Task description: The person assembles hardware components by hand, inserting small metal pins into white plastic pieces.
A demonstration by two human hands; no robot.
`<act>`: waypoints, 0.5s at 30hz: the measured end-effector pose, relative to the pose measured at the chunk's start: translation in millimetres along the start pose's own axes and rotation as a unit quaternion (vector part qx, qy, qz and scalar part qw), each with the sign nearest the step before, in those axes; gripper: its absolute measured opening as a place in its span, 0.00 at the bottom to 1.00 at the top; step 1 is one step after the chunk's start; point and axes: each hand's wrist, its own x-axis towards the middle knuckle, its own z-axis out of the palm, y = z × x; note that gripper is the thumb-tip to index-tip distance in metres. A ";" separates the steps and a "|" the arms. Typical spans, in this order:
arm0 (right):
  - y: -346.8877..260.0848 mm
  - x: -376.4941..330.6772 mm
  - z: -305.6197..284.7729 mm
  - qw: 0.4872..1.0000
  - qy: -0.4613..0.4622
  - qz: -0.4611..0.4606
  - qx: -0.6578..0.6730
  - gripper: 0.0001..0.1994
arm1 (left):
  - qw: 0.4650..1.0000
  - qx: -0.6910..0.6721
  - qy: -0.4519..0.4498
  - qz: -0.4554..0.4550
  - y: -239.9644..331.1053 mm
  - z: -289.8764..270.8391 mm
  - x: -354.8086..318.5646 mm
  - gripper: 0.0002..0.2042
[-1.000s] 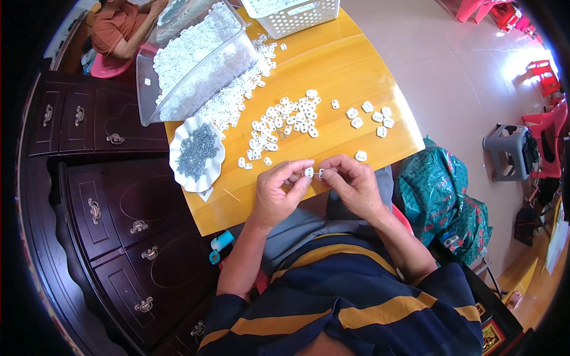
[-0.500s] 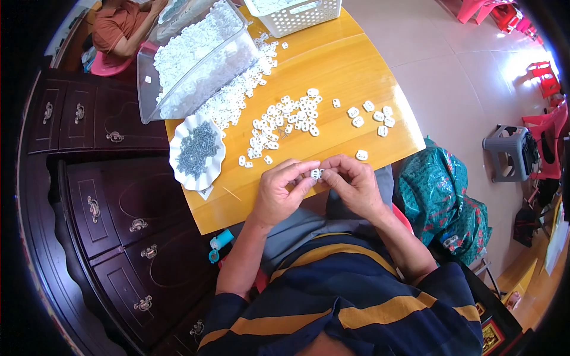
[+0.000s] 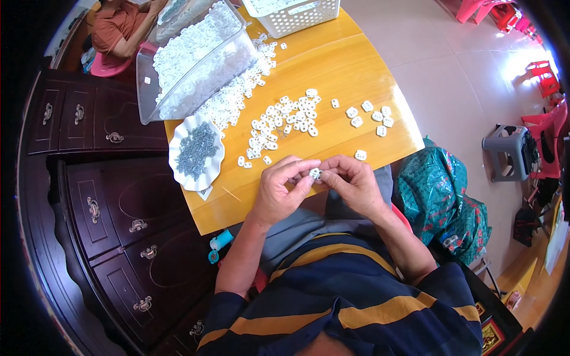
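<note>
- Two hands, our left hand and right hand, meet by the table's near edge, with a small white piece between them.
- Left thumb and forefinger pinch the piece; right thumb and forefinger pinch at its right side. We cannot tell whether two parts meet there.
- To work it well, we should keep the left pinch steady, let the right fingertips make small adjustments, and press straight rather than at a slant.
- We would do best to keep both wrists low, so a slip drops onto the table, not our lap.
- Seven white pieces form the right-hand group; one single lies nearer us, another farther off.
- Three small ones lie at the left, just below the middle pile; the pile itself overlaps too much for us to count.
- One wavy bowl holds grey pins, too many to count.
- One clear bin, one white basket and one thin stick complete our count.
</note>
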 end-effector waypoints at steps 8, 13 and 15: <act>3.0 -0.4 -0.9 1.000 -0.006 0.001 -0.006 0.06 | 0.999 -0.015 0.022 -0.031 -5.7 2.6 -2.7 0.15; -0.4 -0.6 0.9 1.000 0.005 0.011 -0.008 0.06 | 1.000 -0.001 0.019 -0.021 -4.9 4.2 -3.0 0.15; 1.8 -0.8 -0.2 1.000 0.005 0.013 0.002 0.07 | 0.999 0.033 0.015 0.000 -0.5 6.0 -2.7 0.15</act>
